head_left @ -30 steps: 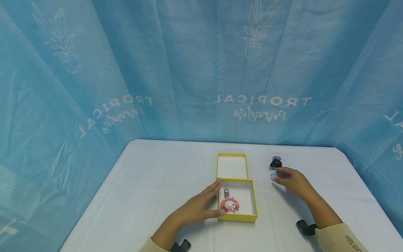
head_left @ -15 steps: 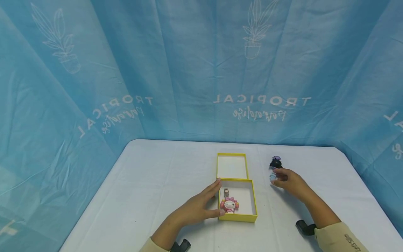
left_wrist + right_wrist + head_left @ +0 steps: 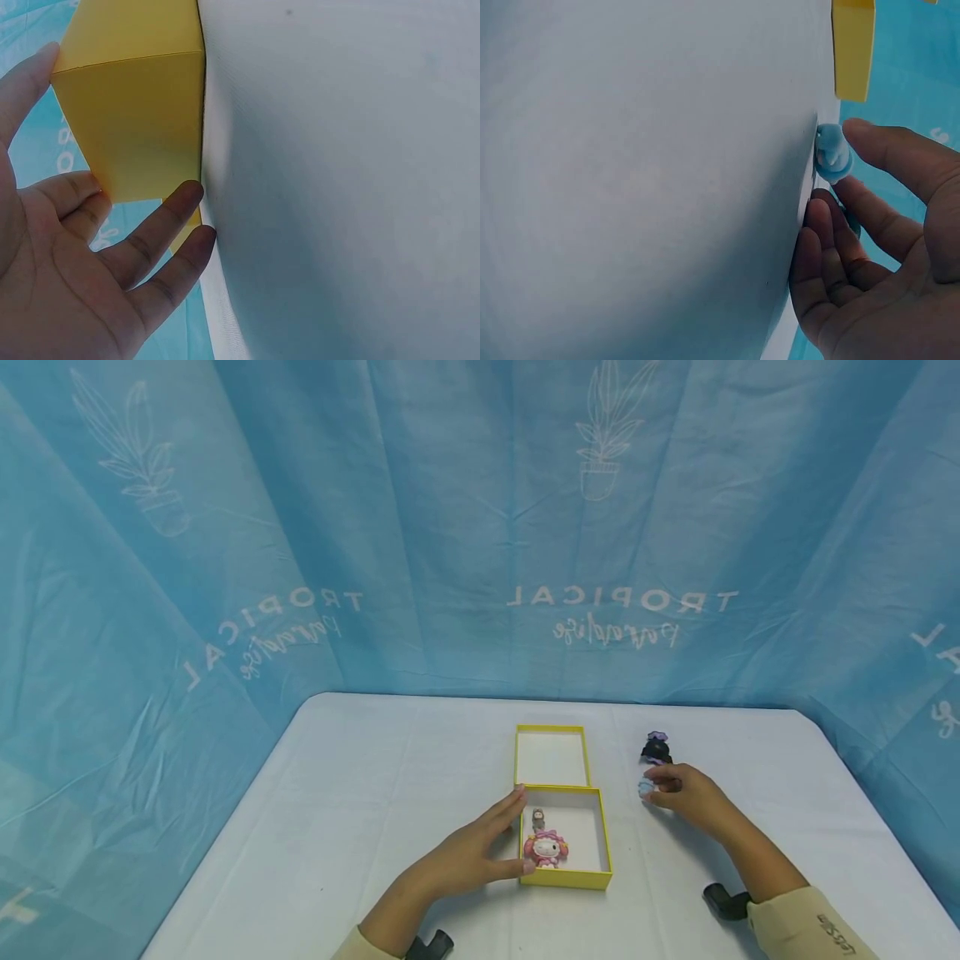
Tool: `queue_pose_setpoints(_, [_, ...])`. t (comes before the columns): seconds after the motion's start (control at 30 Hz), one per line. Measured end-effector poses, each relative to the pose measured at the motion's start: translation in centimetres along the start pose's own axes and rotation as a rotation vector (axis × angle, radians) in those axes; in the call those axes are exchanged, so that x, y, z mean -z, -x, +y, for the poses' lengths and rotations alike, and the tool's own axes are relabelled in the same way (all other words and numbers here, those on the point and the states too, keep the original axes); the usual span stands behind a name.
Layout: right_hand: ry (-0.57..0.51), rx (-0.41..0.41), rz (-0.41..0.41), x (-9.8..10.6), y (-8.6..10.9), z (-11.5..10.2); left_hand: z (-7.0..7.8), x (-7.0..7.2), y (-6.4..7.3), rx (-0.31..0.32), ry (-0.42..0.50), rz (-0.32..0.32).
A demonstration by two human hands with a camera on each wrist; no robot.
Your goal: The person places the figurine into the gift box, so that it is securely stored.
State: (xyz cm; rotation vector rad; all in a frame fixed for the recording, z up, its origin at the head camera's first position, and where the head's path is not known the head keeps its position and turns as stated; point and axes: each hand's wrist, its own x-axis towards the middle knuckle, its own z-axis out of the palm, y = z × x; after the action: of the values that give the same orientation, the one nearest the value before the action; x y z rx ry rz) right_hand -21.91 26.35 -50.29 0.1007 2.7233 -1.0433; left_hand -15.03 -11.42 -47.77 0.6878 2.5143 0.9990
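Observation:
My left hand rests against the left side of a shallow yellow box; its thumb and index finger touch the box near the front and back corners. Inside the box lie a pink figurine with a white cat face and a small brown-grey figurine. To the right of the box, my right hand pinches a small light blue figurine between thumb and index finger, low at the tabletop. Just beyond it sits a black figurine with purple parts, partly hidden by my fingers.
Behind the box lies its yellow-rimmed lid, white inside up. Everything sits on a white-covered table. A blue printed curtain hangs behind and at both sides. Black straps with mounts are on both wrists.
My right hand has shifted slightly toward me with the light blue figurine, away from the black one. My left hand and the box have stayed in place.

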Motion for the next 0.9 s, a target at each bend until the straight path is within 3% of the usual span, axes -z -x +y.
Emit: queue_pose_setpoints(0.9, [0.017, 0.074, -0.026, -0.29, -0.28, 0.39, 0.04, -0.01, -0.04, 0.015, 0.001, -0.001])
